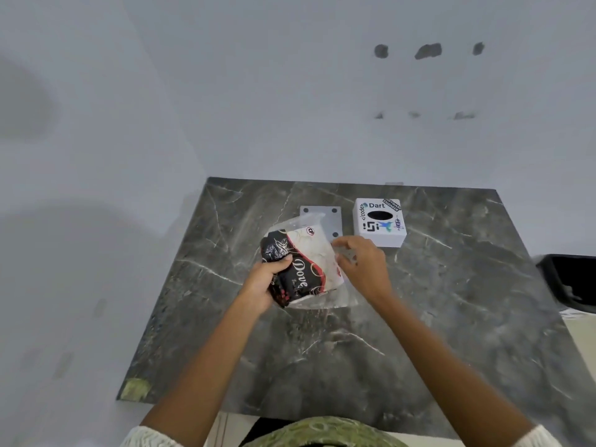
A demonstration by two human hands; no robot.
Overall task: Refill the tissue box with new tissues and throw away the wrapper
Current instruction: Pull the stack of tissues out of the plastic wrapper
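Note:
A pack of tissues (pixel 306 262) in a black, red and white printed plastic wrapper is held just above the dark marble table (pixel 419 317). My left hand (pixel 263 282) grips the pack's black left end. My right hand (pixel 362 266) pinches the clear loose edge of the wrapper on the pack's right side. The white square tissue box (pixel 380 222), with stickers and a dark oval slot on top, stands behind my right hand. A flat grey plate with corner holes (pixel 329 217), apparently the box's base, lies beside it on the left, partly hidden by the pack.
A black bin (pixel 571 279) sits off the table's right edge. White walls stand close behind and to the left of the table. A worn patch (pixel 137 388) marks the table's front left corner.

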